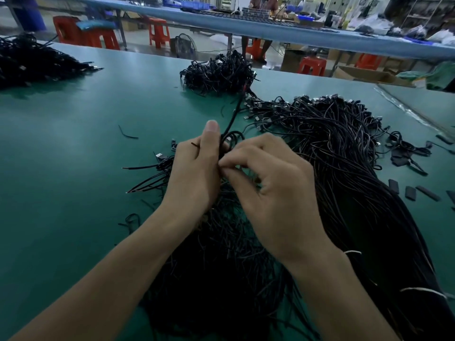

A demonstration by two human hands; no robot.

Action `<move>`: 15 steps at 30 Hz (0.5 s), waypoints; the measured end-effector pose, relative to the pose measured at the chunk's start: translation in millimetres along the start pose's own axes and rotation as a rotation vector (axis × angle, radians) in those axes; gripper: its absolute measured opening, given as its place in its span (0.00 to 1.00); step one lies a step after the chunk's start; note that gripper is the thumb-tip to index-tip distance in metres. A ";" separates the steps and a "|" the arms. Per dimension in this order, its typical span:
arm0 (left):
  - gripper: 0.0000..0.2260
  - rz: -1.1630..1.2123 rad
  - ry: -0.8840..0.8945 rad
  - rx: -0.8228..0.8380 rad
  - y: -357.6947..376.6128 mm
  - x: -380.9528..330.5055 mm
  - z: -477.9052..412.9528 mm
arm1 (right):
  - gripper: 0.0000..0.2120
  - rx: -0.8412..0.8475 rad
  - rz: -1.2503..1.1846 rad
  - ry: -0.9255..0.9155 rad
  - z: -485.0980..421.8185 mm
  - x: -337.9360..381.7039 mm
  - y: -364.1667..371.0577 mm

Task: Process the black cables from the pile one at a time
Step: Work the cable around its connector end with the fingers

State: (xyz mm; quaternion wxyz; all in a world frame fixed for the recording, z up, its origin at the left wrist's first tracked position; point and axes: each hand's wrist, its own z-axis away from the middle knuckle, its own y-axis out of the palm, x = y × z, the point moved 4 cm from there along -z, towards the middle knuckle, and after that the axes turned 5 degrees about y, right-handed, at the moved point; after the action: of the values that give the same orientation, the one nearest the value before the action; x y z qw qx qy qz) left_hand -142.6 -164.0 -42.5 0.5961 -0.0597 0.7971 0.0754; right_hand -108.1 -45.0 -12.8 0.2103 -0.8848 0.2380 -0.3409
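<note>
Two hands, left hand, right hand, three black cable piles (strands uncountable), near pile, middle pile, far-left pile

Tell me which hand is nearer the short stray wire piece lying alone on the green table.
Left. The left hand sits right of the stray wire piece; the right hand is farther right, beyond the left one.

Desk: green covering, smooth, matt with a soft sheen under the lamps. Pile of black cables: smooth, plastic-looking jackets, faintly glossy; the looped cable has the same finish. Plugs on the cable ends: bright metal shells, reflective. Short black sleeve pieces: flat, matt. Stools: red moulded plastic, semi-gloss. Boxes: plain brown cardboard, dull.
</note>
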 end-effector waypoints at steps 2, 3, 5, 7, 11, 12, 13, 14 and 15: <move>0.28 -0.002 -0.150 0.077 1.4 5.2 1.4 | 0.03 0.018 0.114 -0.104 -0.8 2.1 -2.1; 0.28 -0.015 -0.229 0.140 2.9 7.6 3.6 | 0.02 0.039 0.124 -0.126 -2.2 1.4 -4.0; 0.28 -0.027 -0.330 0.273 6.7 10.4 8.4 | 0.01 0.111 0.062 -0.108 -5.3 -2.5 -8.1; 0.28 0.020 -0.383 0.380 9.8 12.3 11.5 | 0.03 0.183 -0.036 -0.014 -7.5 -8.8 -12.1; 0.24 0.212 -0.534 0.567 15.9 10.6 17.8 | 0.05 0.223 -0.145 0.174 -9.4 -18.9 -20.4; 0.23 0.250 -0.546 0.624 16.7 8.9 18.8 | 0.05 0.241 -0.189 0.214 -9.8 -21.5 -23.1; 0.21 0.261 -0.545 0.683 17.2 7.5 20.2 | 0.05 0.269 -0.225 0.243 -10.1 -23.4 -25.7; 0.18 0.249 -0.508 0.770 18.6 4.5 23.1 | 0.04 0.303 -0.245 0.263 -10.2 -24.6 -28.0; 0.15 0.218 -0.467 0.832 19.0 2.6 24.9 | 0.04 0.331 -0.248 0.274 -9.9 -25.2 -30.1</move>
State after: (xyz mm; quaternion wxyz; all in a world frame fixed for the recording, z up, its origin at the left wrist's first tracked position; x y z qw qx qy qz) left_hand -123.5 -140.7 -51.0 0.7210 0.2860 0.6061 -0.1762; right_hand -123.2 -8.9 -2.7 0.2748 -0.8061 0.0948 -0.5155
